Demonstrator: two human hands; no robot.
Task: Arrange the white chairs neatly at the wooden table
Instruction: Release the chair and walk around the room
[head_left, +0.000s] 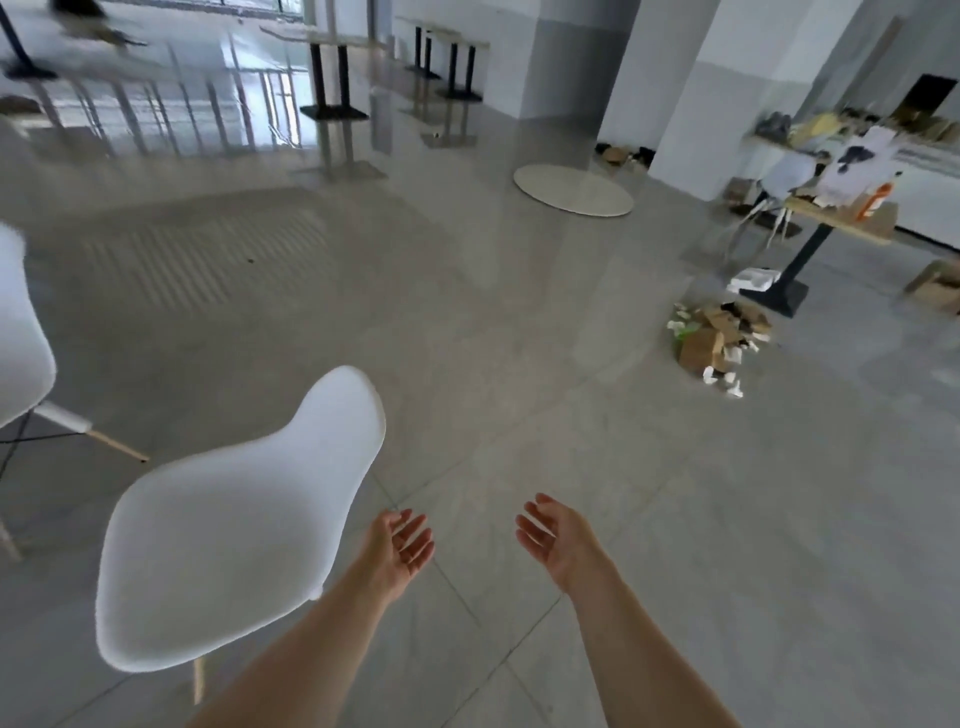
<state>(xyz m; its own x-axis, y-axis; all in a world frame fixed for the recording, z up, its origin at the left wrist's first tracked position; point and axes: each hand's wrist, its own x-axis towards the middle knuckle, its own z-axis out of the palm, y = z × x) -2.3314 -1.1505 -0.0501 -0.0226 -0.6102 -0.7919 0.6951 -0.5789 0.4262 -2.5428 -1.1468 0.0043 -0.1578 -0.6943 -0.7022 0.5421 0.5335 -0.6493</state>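
White plastic forms the near chair (234, 525), with a second chair (21, 332) left of it. Nothing is gripped: left hand (402, 545) and right hand (558, 540) are held open just right of it, seemingly readied for carrying.

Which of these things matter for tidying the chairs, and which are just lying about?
For the job:
near white chair
second white chair
left hand and right hand, both open and empty

Lying about:
cardboard scraps
round disc on the floor
cluttered side table
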